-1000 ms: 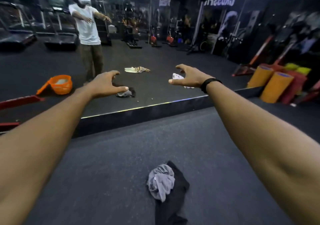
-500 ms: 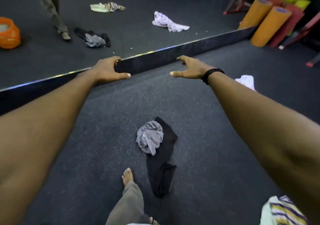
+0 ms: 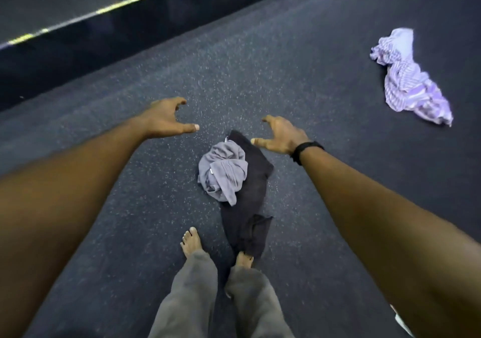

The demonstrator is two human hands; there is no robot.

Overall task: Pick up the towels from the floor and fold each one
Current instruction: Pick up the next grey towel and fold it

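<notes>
A crumpled grey towel (image 3: 222, 172) lies on a long black towel (image 3: 250, 207) on the speckled dark floor, straight ahead of my bare feet. My left hand (image 3: 166, 120) hovers above the floor to the left of the pile, fingers loosely spread, holding nothing. My right hand (image 3: 279, 134), with a black wristband, hangs just above the far end of the black towel, fingers relaxed and empty. A rumpled lilac striped towel (image 3: 408, 80) lies further off at the right.
A low black ledge with a bright strip (image 3: 78, 20) runs along the mirror wall at the upper left. My right foot (image 3: 244, 259) touches the near end of the black towel. A pale scrap of cloth (image 3: 402, 320) shows at the lower right edge.
My view has tilted further down, so the mirror and foam rollers have left the frame. Both hands have dropped nearer the grey and black towels. Both feet now show.
</notes>
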